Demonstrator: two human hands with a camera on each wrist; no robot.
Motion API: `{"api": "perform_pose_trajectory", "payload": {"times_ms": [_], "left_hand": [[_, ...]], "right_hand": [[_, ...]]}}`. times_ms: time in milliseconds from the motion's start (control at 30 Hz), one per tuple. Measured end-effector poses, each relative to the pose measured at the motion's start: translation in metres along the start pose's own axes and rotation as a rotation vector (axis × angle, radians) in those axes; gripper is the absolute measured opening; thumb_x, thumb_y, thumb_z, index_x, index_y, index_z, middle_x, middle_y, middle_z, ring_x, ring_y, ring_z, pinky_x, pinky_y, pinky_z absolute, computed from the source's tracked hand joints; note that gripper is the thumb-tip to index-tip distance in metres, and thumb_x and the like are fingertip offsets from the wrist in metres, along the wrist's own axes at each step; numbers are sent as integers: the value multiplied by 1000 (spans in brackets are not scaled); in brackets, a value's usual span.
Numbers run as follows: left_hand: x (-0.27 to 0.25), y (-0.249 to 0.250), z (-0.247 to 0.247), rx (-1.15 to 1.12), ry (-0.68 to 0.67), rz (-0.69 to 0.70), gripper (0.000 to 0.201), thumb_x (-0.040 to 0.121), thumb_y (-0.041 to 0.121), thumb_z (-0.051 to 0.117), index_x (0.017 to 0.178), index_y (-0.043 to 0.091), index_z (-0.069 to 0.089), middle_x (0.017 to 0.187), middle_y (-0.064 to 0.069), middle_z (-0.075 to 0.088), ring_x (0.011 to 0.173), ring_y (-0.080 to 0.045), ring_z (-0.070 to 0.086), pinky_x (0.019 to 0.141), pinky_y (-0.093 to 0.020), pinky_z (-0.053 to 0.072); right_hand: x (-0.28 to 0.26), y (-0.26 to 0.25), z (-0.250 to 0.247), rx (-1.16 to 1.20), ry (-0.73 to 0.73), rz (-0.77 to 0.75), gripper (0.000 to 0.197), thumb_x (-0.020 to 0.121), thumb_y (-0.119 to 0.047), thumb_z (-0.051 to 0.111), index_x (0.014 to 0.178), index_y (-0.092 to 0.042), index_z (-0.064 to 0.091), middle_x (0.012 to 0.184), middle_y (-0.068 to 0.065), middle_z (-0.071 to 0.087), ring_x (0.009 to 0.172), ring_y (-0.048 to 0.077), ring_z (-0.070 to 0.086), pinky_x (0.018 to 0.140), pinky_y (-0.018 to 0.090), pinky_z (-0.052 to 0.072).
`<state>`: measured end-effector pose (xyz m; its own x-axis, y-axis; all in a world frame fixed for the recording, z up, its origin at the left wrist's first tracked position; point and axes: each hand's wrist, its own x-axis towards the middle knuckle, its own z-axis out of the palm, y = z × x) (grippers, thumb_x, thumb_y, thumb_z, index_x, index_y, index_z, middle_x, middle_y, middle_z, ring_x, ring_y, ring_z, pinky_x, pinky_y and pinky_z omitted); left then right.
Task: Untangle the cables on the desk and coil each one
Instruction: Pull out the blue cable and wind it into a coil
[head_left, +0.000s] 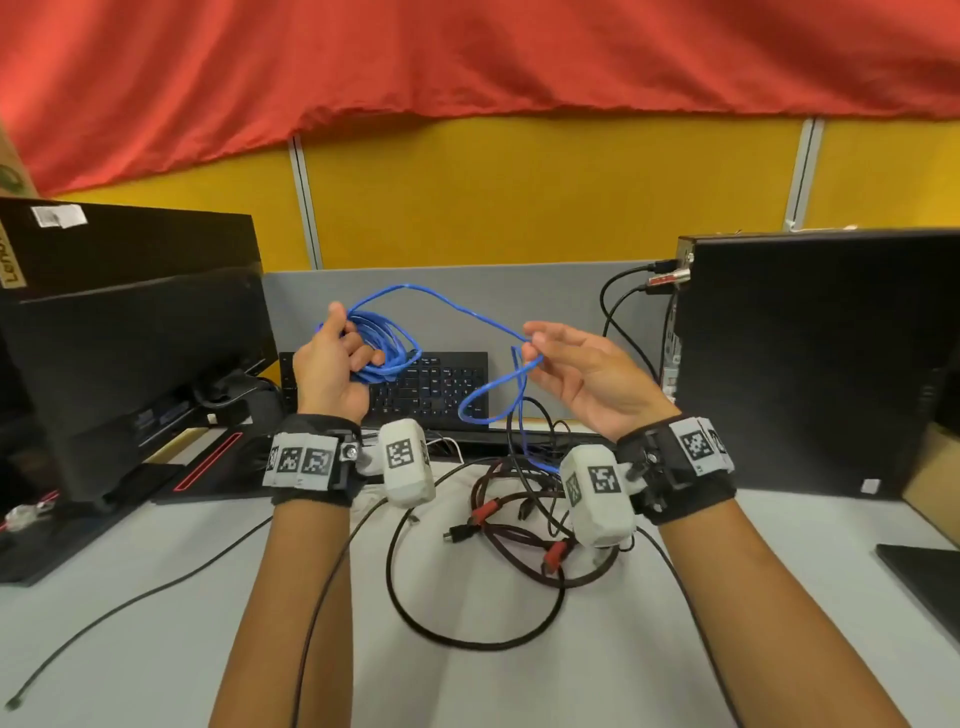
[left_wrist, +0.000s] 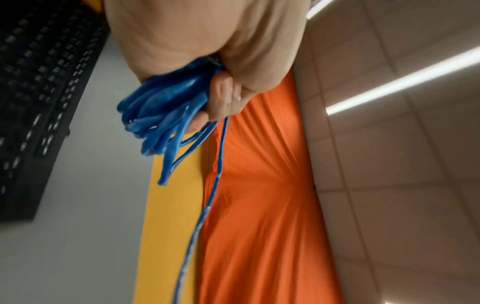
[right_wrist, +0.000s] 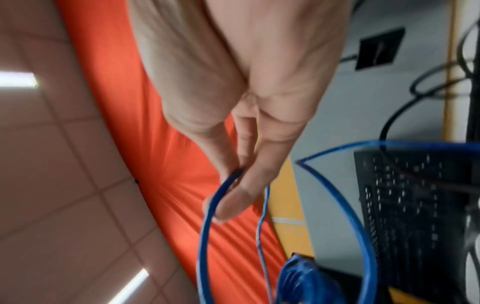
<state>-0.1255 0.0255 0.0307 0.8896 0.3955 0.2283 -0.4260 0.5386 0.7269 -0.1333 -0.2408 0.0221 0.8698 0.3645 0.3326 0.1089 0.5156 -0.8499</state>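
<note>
Both hands are raised above the desk (head_left: 675, 597), palms turned up toward the person. The left hand (head_left: 332, 364) is curled around a bundle of loops of the blue cable (head_left: 384, 345); the coils sit in the palm with the thumb up over them and the fingers (left_wrist: 221, 96) wrapped beneath, pressing the strands together. From that bundle one strand arcs up and across to the right hand (head_left: 576, 371), where the thumb and fingertips (right_wrist: 233, 203) pinch it lightly, the other fingers loosely bent. Below the pinch the cable hangs in a loose loop in front of the black keyboard (head_left: 441, 384), then drops to the desk into a tangle of black and red-plugged cables (head_left: 519, 525) lying between the wrists. A black monitor (head_left: 135, 374) stands to the left, a black computer tower (head_left: 821, 364) to the right.
</note>
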Motion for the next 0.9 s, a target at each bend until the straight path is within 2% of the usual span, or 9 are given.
{"api": "perform_pose_trajectory", "payload": {"times_ms": [100,200,267,367,467,533,633,733,900], "left_hand": [[-2,-2,1,173,-17,137,33,105,30,52,76,14,50,46,8,34,41,-9,28,52,-29,35],[-5,-1,5,318,-143,241,32,106,29,50,77,14,51,48,8,37,43,-8,30,53,-31,32],[-10,-1,9,410,-234,289,32,106,30,48,79,13,53,57,0,52,42,-6,43,49,-26,35],[-17,0,13,488,-332,306,31,107,31,44,85,11,56,79,-20,71,47,-10,58,49,-26,37],[-17,0,10,601,-388,234,37,107,31,43,98,0,59,86,-21,75,47,-20,48,57,-37,39],[-14,-1,6,619,-420,134,39,107,30,43,98,-4,59,82,-18,76,44,-18,42,56,-34,42],[-10,0,2,378,-417,-54,34,106,29,45,83,7,56,67,-11,70,37,-9,35,48,-26,44],[-5,-3,3,401,-379,-16,34,106,30,45,80,10,52,78,-18,74,39,-11,41,50,-27,45],[-8,-17,7,623,-294,203,37,106,33,46,75,14,49,87,-14,77,41,-15,43,48,-27,37]], "right_hand": [[2,1,3,45,-23,-60,19,102,-3,50,112,3,65,101,14,75,94,18,74,77,21,59],[7,2,8,-184,-136,-89,27,101,-5,54,126,3,62,123,18,70,112,29,70,86,31,59],[16,3,10,-371,-126,-71,31,99,-6,60,129,2,61,123,17,70,109,31,71,85,35,61],[31,4,18,-664,-12,-101,27,95,-9,68,119,2,66,105,20,75,84,27,76,69,30,62],[42,4,20,-895,68,-212,18,98,-17,65,98,0,72,79,15,76,55,24,66,50,25,51],[47,3,18,-967,158,-320,36,100,-30,62,79,-4,74,61,11,70,44,17,57,47,21,47],[53,-1,16,-1063,294,-408,55,100,-45,59,61,-8,71,49,9,63,41,8,53,53,15,45],[56,-3,24,-1040,211,-303,57,100,-44,58,61,-5,70,45,4,60,38,11,50,46,17,42],[61,-7,41,-522,197,-131,45,106,-29,48,68,-6,59,42,-1,44,35,13,41,40,20,31]]}}
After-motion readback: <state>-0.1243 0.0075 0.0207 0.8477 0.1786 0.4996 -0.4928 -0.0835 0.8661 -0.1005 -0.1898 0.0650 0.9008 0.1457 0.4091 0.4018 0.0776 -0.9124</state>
